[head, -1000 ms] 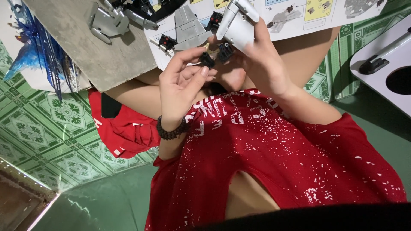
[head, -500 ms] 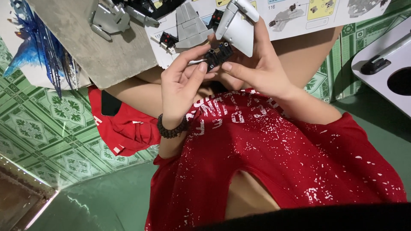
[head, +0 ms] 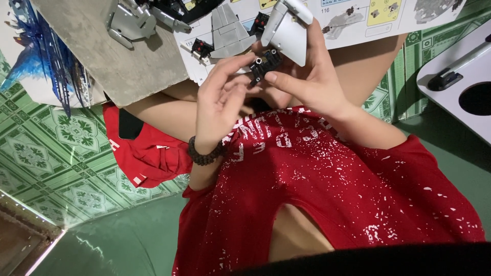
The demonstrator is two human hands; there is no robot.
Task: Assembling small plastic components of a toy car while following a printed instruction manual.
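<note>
Your big paper sheet (head: 358,20) with small coloured picture boxes lies at 12 o'clock. A grey board (head: 107,56) sits at 10 o'clock, with a blue spiky picture (head: 36,56) beside it. A white piece with a black hole (head: 460,87) is at 2 o'clock. Your left hand (head: 217,102) and right hand (head: 307,82) are close together, both pinching the small black block part (head: 263,65) just above the middle.

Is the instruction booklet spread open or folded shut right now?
Spread open: the instruction booklet lies flat, diagram panels face up, behind the right hand and left hand holding a small black piece.
</note>
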